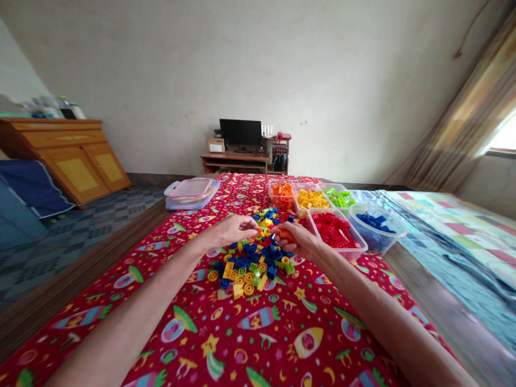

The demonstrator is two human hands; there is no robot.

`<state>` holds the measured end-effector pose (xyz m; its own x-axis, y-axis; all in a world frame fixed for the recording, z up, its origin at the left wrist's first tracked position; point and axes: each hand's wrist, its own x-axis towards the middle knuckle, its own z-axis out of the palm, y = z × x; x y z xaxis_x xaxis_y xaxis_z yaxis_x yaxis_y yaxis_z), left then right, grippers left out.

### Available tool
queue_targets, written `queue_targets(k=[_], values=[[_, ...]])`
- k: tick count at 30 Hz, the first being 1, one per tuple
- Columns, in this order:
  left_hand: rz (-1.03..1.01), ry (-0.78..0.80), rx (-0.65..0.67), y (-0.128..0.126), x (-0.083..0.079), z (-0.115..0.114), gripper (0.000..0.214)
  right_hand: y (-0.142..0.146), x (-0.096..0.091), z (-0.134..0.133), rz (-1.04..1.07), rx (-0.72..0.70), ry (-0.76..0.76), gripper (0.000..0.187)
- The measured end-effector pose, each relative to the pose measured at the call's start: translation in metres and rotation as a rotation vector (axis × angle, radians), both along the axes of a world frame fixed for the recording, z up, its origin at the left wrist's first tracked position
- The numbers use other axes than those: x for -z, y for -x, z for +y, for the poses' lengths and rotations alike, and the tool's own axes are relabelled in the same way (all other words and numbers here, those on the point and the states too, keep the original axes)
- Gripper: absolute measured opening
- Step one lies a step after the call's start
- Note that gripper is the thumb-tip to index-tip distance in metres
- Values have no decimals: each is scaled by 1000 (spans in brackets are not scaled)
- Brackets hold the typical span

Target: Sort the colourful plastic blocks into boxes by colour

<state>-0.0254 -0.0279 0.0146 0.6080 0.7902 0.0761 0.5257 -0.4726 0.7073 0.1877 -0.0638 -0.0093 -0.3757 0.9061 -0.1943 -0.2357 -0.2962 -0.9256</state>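
Note:
Over a mixed pile of toy building bricks [242, 263], both my hands are held close to each other. My left hand [236, 230] is closed in a pinch, with a small bit of orange at its fingertips that looks like a brick. Curled with the palm turned inward, my right hand [300, 242] holds orange bricks [284, 234] in its fingers. The pile below has blue, yellow and green bricks and several round wheel-like pieces [249, 289]. Part of it is hidden behind my hands.
Beyond my right hand stand plastic tubs of sorted bricks: orange [281, 201], yellow [312, 199], green [339, 198], red [334, 230] and blue [375, 222]. Stacked lids [191, 192] lie at the back left on the red patterned cloth [258, 344]. A bed [463, 231] adjoins the right.

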Motion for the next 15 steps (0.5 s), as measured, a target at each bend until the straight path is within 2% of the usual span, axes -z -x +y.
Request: queue_targets(k=[3,7,12,15], values=[[-131,16,-25,-5,-1,-4,37,3,2,1,55,9,118,18],[-182,-53,-11,-15,2,-9,35,10,4,-3,107,-20,142,31],[-57,-336,-56,-27,8,-13,18,15,5,-7,141,-64,53,33],[-49,-371,-92,-29,10,-13,21,14,6,-8,89,-64,-31,27]])
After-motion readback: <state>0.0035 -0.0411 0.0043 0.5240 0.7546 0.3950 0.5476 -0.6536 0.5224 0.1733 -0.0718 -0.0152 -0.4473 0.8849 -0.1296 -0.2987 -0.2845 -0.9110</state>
